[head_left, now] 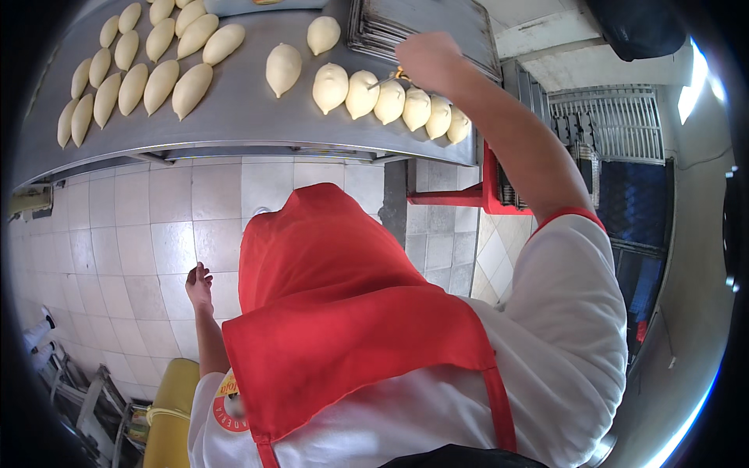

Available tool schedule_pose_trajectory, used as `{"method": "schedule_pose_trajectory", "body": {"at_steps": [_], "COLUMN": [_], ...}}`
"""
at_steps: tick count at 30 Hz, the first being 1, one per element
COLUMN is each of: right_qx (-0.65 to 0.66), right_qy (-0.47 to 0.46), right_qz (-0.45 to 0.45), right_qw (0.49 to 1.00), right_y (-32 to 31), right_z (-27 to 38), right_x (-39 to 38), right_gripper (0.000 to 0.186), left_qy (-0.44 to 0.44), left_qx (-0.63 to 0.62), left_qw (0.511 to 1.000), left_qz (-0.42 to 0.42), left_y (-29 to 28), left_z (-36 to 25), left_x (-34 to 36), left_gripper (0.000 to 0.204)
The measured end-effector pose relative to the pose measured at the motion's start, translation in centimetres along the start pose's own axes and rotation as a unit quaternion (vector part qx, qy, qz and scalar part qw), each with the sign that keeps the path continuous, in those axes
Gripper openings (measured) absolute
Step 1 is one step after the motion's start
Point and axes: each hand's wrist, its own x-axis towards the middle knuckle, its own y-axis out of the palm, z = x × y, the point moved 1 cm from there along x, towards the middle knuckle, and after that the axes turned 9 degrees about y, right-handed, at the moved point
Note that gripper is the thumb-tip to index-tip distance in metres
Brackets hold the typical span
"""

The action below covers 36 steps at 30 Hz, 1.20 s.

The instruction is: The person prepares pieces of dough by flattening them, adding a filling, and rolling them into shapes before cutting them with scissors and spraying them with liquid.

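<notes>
My right hand (427, 61) is closed around a thin metal tool with a yellow handle (400, 76); whether it is a knife or scissors I cannot tell. Its tip meets a pale, pointed dough piece (361, 97), second from the left in a curved row along the table's near right edge. Small raised marks show on top of several pieces in that row, such as this dough piece (417, 109). My left hand (200, 287) hangs low at my side over the floor, fingers loosely apart and holding nothing.
More smooth dough pieces (159, 87) lie in rows on the left of the metal table (242, 101). Dark stacked trays (437, 23) sit behind my right hand. A red stand (488, 187) adjoins the table's right end; a yellow cylinder (170, 413) is at lower left.
</notes>
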Motion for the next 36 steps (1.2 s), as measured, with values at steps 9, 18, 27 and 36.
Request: {"method": "schedule_pose_trajectory", "body": {"at_steps": [9, 18, 27, 36], "right_qx": [-0.052, -0.047, -0.08, -0.043], "right_qy": [-0.035, -0.009, -0.004, -0.069], "right_qz": [0.031, -0.049, -0.017, -0.036], "right_qw": [0.998, 0.998, 0.997, 0.996], "right_y": [-6.1, -7.7, -8.1, -9.5], "right_z": [4.7, 2.9, 1.6, 1.0], "right_x": [1.0, 5.8, 16.7, 16.0], "right_gripper": [0.015, 0.016, 0.029, 0.019], "left_qy": [-0.017, -0.053, -0.06, -0.06], "left_qx": [-0.01, -0.027, -0.037, -0.034], "left_qw": [1.0, 0.998, 0.995, 0.995], "left_qz": [-0.017, -0.033, -0.07, -0.076], "left_y": [-2.6, -4.6, -4.1, -4.8], "left_z": [1.1, 2.9, 0.0, -3.4], "left_x": [1.1, 0.1, -0.7, 2.0], "left_gripper": [0.055, 0.052, 0.055, 0.055]}}
